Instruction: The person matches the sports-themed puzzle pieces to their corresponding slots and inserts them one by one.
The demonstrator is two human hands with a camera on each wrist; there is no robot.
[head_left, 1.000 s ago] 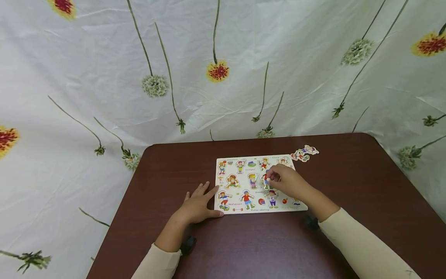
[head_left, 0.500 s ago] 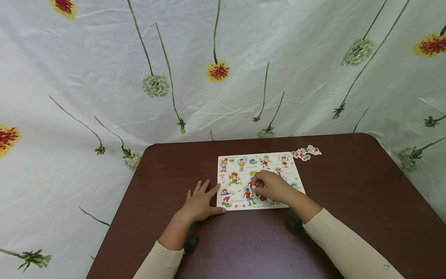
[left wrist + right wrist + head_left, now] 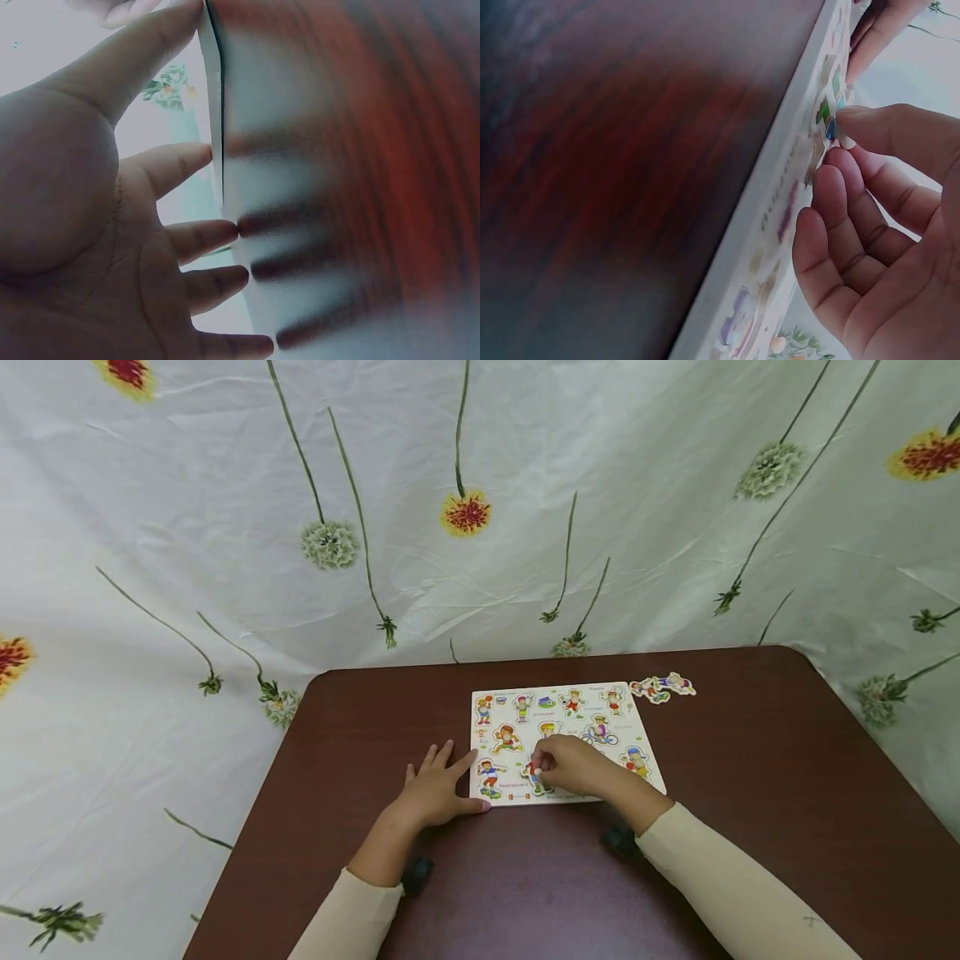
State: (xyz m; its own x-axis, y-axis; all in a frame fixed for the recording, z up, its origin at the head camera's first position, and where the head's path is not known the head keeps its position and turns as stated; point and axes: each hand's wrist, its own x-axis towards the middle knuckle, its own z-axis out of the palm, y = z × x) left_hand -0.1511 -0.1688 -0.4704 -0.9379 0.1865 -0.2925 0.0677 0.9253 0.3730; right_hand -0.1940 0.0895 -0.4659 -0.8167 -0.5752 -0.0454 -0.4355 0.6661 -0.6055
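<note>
The right hand's (image 3: 573, 764) fingers (image 3: 870, 131) are pinched together on a small white knob of a puzzle piece (image 3: 534, 772) in the front row of the puzzle board (image 3: 630, 727), just left of the middle. The left hand (image 3: 433, 793) lies flat with its fingers spread apart, holding nothing, thumb and forefinger touching the board's left front corner on the bench (image 3: 750, 760). Two loose pieces (image 3: 663, 687) lie on the bench just beyond the board's far right corner. The knob is tiny, so a shallow pinch could let the piece slip. If the piece catches in its hollow, the pull could drag or tip the board, since the left hand only steadies one corner.
</note>
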